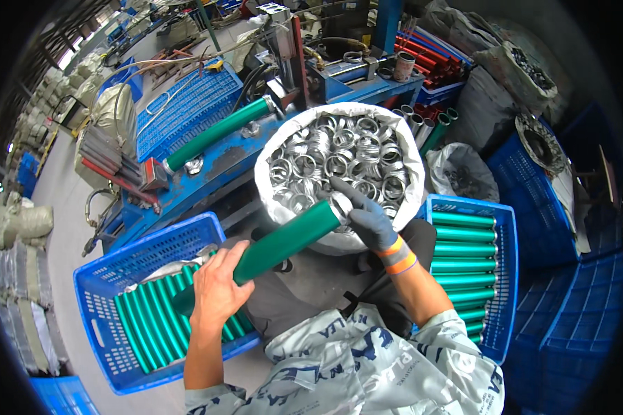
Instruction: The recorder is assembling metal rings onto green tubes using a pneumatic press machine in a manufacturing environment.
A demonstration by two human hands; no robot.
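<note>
My left hand (221,283), bare, is wrapped round the lower half of a green tube (291,238), which slants up to the right above my lap. At the tube's upper end sits a silver metal ring (340,207). My right hand (372,220), in a grey glove with an orange band at the wrist, closes its fingers on that ring. Whether the ring is fully seated cannot be made out. Just beyond stands a white sack (264,173) filled with loose silver rings (336,166).
Blue crates of green tubes stand at my left (97,277) and right (508,277). Ahead, a blue bench machine (221,166) bears another green tube (218,135). A smaller bag of rings (462,173) lies right of the sack. Stacked blue crates (554,304) line the far right.
</note>
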